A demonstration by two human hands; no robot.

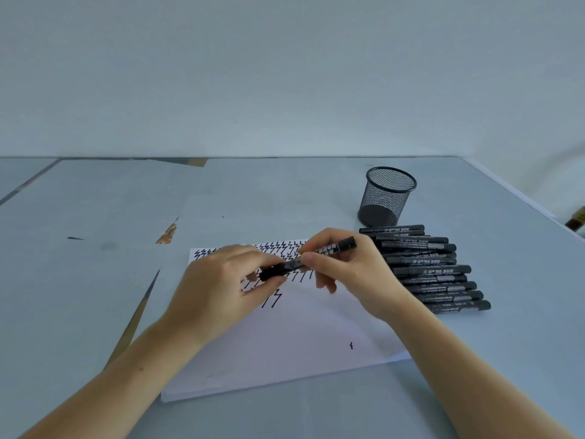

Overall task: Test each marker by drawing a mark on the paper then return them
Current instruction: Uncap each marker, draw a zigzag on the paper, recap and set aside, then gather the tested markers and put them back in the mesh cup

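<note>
Above the paper (285,337), left hand (221,280) and right hand (342,267) both grip one marker (308,258).

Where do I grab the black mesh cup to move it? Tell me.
Take the black wire-mesh pen cup by its round side wall, coming from its left, the open-table side. It stands upright and looks empty, and the pile of black markers crowds its near side.

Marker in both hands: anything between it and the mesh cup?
Nothing visible blocks it. The marker is held over the paper; the mesh cup stands open beyond the marker pile, which lies low on the table.
</note>
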